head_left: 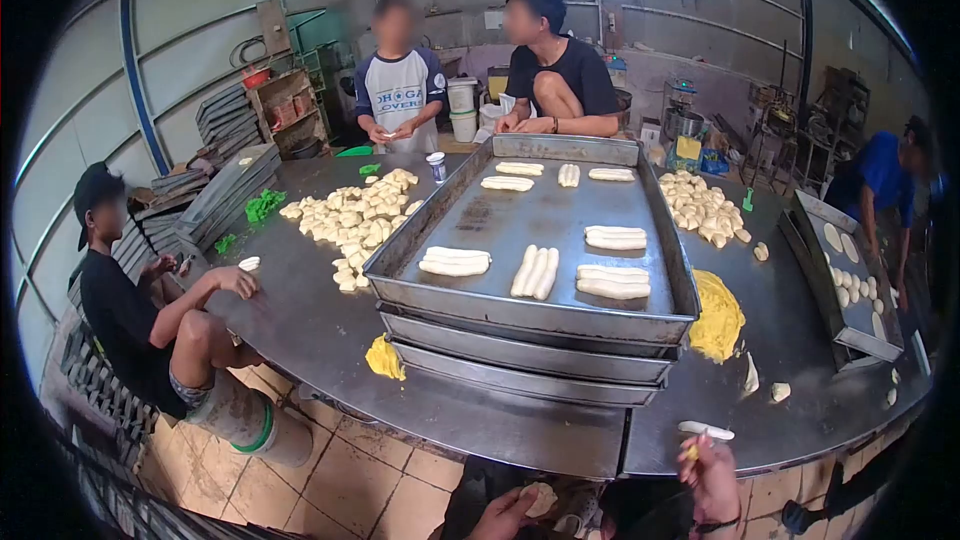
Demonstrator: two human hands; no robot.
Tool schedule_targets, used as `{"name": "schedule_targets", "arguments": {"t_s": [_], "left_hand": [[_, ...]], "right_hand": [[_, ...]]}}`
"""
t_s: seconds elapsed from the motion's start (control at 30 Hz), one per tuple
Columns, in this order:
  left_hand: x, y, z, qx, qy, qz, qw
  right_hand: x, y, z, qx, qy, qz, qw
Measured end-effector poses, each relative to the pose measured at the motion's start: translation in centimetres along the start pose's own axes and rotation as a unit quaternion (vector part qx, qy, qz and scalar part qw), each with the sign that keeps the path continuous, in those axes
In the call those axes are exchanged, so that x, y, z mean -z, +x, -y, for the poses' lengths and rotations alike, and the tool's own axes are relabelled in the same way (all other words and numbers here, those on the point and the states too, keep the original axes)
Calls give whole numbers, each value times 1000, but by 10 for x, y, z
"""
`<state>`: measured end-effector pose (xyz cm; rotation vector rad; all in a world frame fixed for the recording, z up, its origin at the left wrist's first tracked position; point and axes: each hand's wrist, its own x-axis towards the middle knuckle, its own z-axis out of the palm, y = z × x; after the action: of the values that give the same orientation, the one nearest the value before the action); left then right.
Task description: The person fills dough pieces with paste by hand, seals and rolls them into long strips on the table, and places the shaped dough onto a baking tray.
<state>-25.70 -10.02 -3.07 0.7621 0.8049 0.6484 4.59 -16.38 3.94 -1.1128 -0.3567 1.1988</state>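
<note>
I see the counter across the frame, the tray stack mid-frame, the right hand lower right, the left hand bottom centre, clamped on a dough piece; a dough roll lies near the right hand, which pinches a yellow dab.

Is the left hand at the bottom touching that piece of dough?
Touching. The head view shows it: the left hand holds the piece of dough, its fingers against the near side.
</note>
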Motion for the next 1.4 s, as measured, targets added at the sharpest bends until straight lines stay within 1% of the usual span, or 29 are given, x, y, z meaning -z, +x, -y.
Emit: {"name": "schedule_targets", "arguments": {"t_s": [0.03,0.1,0.13,0.2,0.23,0.3,0.33,0.37,0.4,0.43,0.47,0.53,0.57,0.63,0.7,0.73,0.8,0.83,0.9,0.97,1.0,1.03,1.07,1.1,1.13,1.2,1.27,1.33,1.4], "left_hand": [[-6,-3,-1,0,-3,1,1000],[-17,-7,1,5,12,-46,999],[-13,-3,10,5,11,-46,999],[7,14,45,-20,-37,85,995],[14,21,60,-19,-34,88,995],[11,24,64,-46,-83,222,971],[10,20,68,-44,-81,225,970],[-13,3,43,19,-39,161,986],[-27,-8,26,81,5,96,992],[-32,-9,24,83,8,98,992],[-37,-10,23,84,55,84,991],[-40,-10,24,86,107,74,988],[-41,-9,23,56,104,89,989],[-46,-11,20,30,103,109,988],[-59,-16,-2,-58,177,118,975],[-59,-13,-4,-55,180,121,975],[-59,-5,-8,60,230,83,968],[-62,-5,-13,63,233,87,966],[-73,-7,-27,171,180,102,963],[-66,0,-12,202,144,135,959],[-64,2,-7,230,103,165,954],[-64,1,0,232,105,168,952],[-83,-11,-14,212,22,201,956],[-93,-17,-21,191,-62,231,952],[-85,-11,-12,193,-62,233,951],[-63,2,8,227,58,190,954],[-59,2,9,235,32,180,955],[-62,0,1,244,5,171,954],[-70,-4,-12,192,82,210,955]], "right_hand": [[8,-5,-12,-18,-52,-6,998],[-1,-24,-34,55,-150,20,987],[-31,-45,-17,73,-230,84,967],[-43,-61,-27,46,-212,83,973],[-45,-65,-36,50,-193,89,976],[-54,-74,-37,-38,-127,135,982],[-43,-70,-52,-85,-107,136,981],[-43,-74,-61,-96,-86,120,984],[-50,-80,-62,-49,-147,129,979],[-58,-87,-60,-3,-206,137,969],[-70,-96,-56,-1,-203,133,970],[-91,-107,-42,89,-239,116,960],[-91,-107,-37,92,-237,111,961],[-89,-110,-30,-23,-183,88,979],[-53,-96,-58,-11,-133,95,987],[-40,-92,-69,1,-85,106,991],[-60,-101,-51,43,-102,73,991],[-68,-105,-44,84,-123,43,988],[-68,-106,-44,128,-131,41,982],[-67,-109,-43,144,-264,37,953],[-66,-108,-44,145,-262,31,954],[-64,-103,-47,268,-396,44,877],[-61,-99,-48,379,-517,56,765],[-59,-97,-51,378,-519,52,765],[-58,-97,-56,375,-516,30,770],[-59,-98,-55,371,-511,9,775],[-62,-101,-47,368,-480,39,795],[-58,-98,-52,376,-489,49,786],[-56,-97,-51,386,-500,56,773]]}}
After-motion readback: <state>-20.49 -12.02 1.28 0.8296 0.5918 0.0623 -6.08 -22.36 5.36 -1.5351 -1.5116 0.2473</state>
